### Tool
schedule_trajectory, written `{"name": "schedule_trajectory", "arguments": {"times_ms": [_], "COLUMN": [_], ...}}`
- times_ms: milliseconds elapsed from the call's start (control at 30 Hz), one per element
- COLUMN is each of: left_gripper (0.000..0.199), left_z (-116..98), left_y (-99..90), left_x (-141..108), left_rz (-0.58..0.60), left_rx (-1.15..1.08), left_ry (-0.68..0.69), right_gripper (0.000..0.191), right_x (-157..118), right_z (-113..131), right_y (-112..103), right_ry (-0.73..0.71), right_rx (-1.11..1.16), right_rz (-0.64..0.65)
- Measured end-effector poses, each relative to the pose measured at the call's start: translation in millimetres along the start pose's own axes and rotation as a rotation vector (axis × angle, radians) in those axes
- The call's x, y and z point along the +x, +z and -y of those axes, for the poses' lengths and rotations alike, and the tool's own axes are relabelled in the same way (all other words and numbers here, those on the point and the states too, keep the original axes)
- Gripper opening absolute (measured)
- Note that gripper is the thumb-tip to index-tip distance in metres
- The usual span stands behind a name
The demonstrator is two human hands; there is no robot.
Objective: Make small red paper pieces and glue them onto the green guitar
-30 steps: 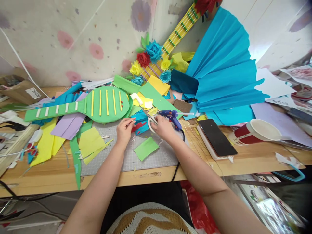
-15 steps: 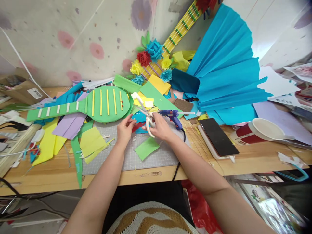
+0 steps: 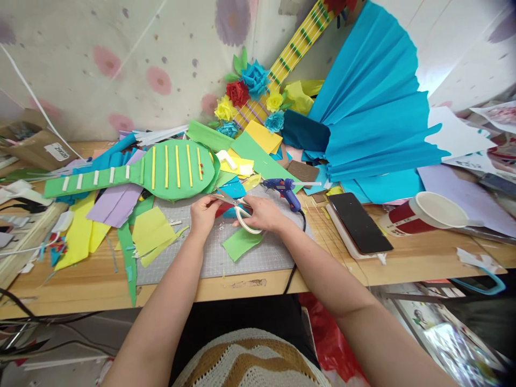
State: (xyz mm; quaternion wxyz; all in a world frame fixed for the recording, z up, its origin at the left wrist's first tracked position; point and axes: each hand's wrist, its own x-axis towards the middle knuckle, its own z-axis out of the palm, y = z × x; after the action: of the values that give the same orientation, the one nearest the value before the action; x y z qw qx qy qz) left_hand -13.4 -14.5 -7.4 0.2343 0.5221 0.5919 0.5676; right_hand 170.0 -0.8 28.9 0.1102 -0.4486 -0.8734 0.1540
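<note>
While left hand (image 3: pixel 202 215) is pinched | right hand (image 3: pixel 264 213): curled round scissors (image 3: pixel 238 216)

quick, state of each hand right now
Left hand: fingers pinched closed; anything held can't be made out.
Right hand: closed, holding scissors.

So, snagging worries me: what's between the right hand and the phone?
The glue gun's handle, its black cord and thin strands, in the head view.

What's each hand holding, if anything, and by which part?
Right hand: the scissors, by the white handles. Left hand: close beside the blades; whether it holds anything cannot be told.
</note>
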Motion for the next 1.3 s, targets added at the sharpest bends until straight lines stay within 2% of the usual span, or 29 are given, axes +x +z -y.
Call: {"name": "schedule_trajectory", "arguments": {"times_ms": [167,467,700,1033,1300], "left_gripper": [0.014,0.02,0.016,0.013,0.01], "left_z": [0.7,6.2,-2.7,0.2,-0.6], "left_y": [-3.0,-2.6,-7.2,-8.6,-9.1], "left_x": [3.4,7.8,7.0,6.4,4.0], "left_rz": [-0.024,0.015,0.04,0.037,-0.009], "left_rx": [-0.105,-0.191,-0.001,0.103,0.09], "left_ry": [-0.054,-0.094,0.015,0.105,0.167], "right_gripper": [0.052,0.05,0.05,0.049,0.046], "right_x": [-0.6,0.5,0.2,-0.5,0.9], "right_z": [2.6,1.7,4.9,3.7,4.1], "right_y": [-0.1,5.8,6.0,1.2,2.4], "right_ry": [0.004,0.019,0.033,0.048,0.04], "right_rx": [-0.007,-0.045,0.023,0.084,0.041], "right_rz": [0.015,-0.051,-0.049,0.045,0.016]}}
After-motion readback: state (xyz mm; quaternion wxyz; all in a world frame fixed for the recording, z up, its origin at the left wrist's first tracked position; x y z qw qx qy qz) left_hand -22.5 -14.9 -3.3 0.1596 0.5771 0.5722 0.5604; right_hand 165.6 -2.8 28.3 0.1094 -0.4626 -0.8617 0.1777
